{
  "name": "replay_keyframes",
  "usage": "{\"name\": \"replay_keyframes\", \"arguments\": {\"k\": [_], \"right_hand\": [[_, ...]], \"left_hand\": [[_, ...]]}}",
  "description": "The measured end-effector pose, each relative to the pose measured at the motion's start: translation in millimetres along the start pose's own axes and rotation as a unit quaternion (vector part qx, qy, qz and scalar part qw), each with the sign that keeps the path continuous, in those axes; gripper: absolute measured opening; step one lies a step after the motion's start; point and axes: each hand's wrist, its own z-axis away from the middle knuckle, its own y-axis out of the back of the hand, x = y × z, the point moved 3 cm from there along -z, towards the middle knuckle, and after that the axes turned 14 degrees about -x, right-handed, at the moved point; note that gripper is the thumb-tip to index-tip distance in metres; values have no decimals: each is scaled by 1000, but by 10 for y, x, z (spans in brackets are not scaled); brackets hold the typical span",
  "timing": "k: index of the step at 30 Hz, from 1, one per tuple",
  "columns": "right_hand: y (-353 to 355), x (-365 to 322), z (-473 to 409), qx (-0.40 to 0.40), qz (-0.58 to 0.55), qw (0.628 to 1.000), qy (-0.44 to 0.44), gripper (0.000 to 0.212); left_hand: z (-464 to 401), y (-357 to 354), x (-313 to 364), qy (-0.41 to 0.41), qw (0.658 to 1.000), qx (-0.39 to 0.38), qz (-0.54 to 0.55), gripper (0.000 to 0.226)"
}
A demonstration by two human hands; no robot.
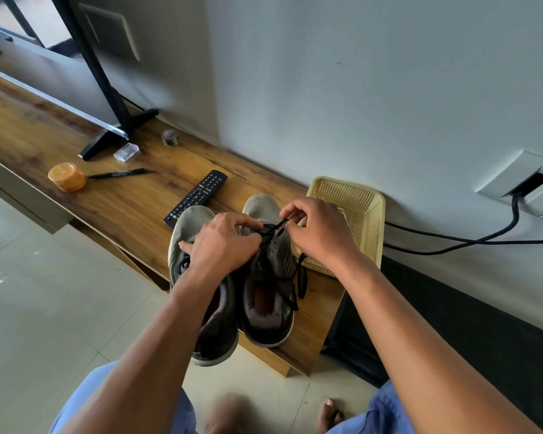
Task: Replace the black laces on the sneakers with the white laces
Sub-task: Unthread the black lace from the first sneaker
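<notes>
On a wooden shelf (113,211), two grey sneakers sit side by side. The left hand (223,242) pinches the right sneaker (268,277)'s black lace (271,229); the right hand (320,230) pinches its end. Best pulled slowly, one eyelet at a time. White laces may lie in the basket (365,214), far right.

a long wood-grain table (113,198) runs along a pale grey wall (358,89). a television's black stand (119,136) rests on it at the far end. the floor (29,308) is pale glossy tile. a wall socket plate (527,183) feeds black cables (470,239) trailing along the wall's dark base. soft daylight.
</notes>
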Motion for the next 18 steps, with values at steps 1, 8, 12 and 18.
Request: {"name": "replay_keyframes", "arguments": {"k": [1,8,12,18], "right_hand": [[10,5,-1,-8,1,1000,-1,13],[52,-20,61,-154,19,987,30,26],[60,-4,100,-193,66,979,19,35],[87,-26,56,-97,70,992,50,21]], "left_hand": [[-3,-3,-7,-4,1000,-3,-8,21],[-17,-42,-32,6,999,45,-18,12],[-59,-50,-70,9,998,58,-5,8],[-52,-25,-62,8,996,80,37,6]]}}
